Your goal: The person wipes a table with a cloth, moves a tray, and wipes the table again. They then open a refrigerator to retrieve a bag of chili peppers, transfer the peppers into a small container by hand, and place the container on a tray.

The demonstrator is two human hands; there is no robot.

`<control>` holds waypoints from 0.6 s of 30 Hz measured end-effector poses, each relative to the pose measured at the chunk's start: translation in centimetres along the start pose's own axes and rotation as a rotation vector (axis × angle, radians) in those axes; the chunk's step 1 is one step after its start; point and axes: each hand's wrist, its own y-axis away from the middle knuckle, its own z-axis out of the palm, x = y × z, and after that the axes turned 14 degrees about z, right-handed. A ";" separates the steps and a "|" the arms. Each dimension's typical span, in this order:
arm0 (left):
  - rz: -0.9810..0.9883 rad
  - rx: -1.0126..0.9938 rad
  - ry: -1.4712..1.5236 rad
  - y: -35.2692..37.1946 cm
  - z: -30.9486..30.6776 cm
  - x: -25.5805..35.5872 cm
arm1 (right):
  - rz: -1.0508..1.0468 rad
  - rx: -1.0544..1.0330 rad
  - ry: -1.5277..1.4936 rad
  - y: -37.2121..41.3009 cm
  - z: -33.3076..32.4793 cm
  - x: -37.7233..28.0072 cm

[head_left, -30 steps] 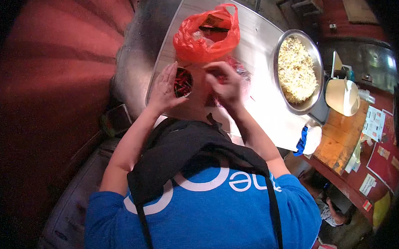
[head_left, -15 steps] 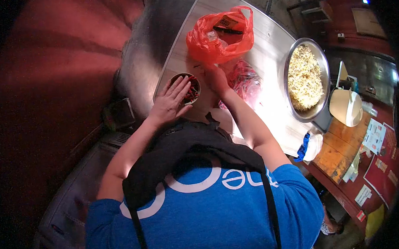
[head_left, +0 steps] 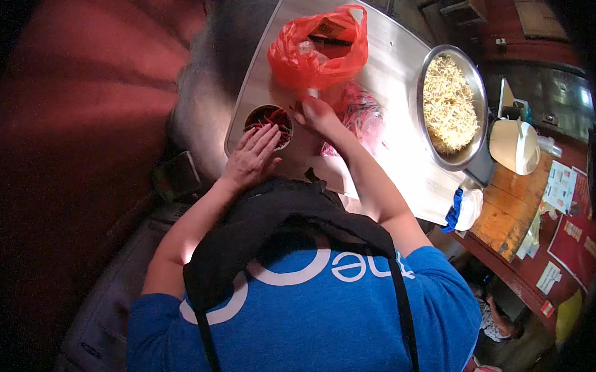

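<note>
Slim red chillies [head_left: 280, 117] fill a round bowl [head_left: 250, 115] near the left edge of the table. Over its near side lies my left hand [head_left: 250, 158], open, fingers stretched and resting on the rim or the chillies. My right hand [head_left: 319, 116] is just right of the bowl, fingers curled in a pinch; what they hold, if anything, is too small and blurred to name. Beside that hand lies a clear plastic bag [head_left: 363, 120] of what look like more red chillies. A red plastic carrier bag [head_left: 319, 59] stands open beyond my right hand.
A large metal bowl [head_left: 427, 140] heaped with bean sprouts [head_left: 449, 103] stands at the table's right side. Further right are a cream-coloured container [head_left: 513, 147] and a wooden counter [head_left: 511, 203]. Part of another person [head_left: 497, 320] shows at lower right.
My left hand has drawn back toward me, uncovering more of the chillies in the bowl. My right hand has turned its fingers toward the bowl. The whole view has shifted slightly.
</note>
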 end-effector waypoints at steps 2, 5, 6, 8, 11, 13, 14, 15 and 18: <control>-0.018 -0.019 -0.008 0.2 0.0 0.1 | 0.032 -0.233 0.018 2.9 -9.4 -9.8; -0.038 -0.031 -0.019 0.1 -0.1 0.6 | -0.068 -0.090 -0.150 4.1 -16.3 -14.5; -0.040 -0.021 -0.020 0.0 -0.1 0.8 | -0.086 0.024 -0.123 3.2 -17.5 -14.4; -0.032 -0.010 -0.031 -0.2 -0.6 0.9 | -0.067 0.264 -0.122 0.6 -18.8 -14.1; -0.074 0.022 0.015 0.5 -1.2 0.5 | -0.105 0.398 -0.075 -3.9 -18.3 -11.6; -0.176 0.158 -0.077 1.6 -2.2 -0.1 | -0.002 0.378 0.185 -5.2 -17.6 -11.2; -0.184 0.162 -0.085 2.4 -2.3 -0.5 | 0.017 0.292 0.223 -4.5 -18.0 -11.9; -0.337 0.112 -0.203 3.4 -2.3 -1.0 | 0.001 0.288 0.223 -4.1 -17.7 -12.2; -0.590 0.220 -0.293 8.5 -1.0 -2.9 | -0.317 0.505 0.147 -2.3 -16.2 -13.5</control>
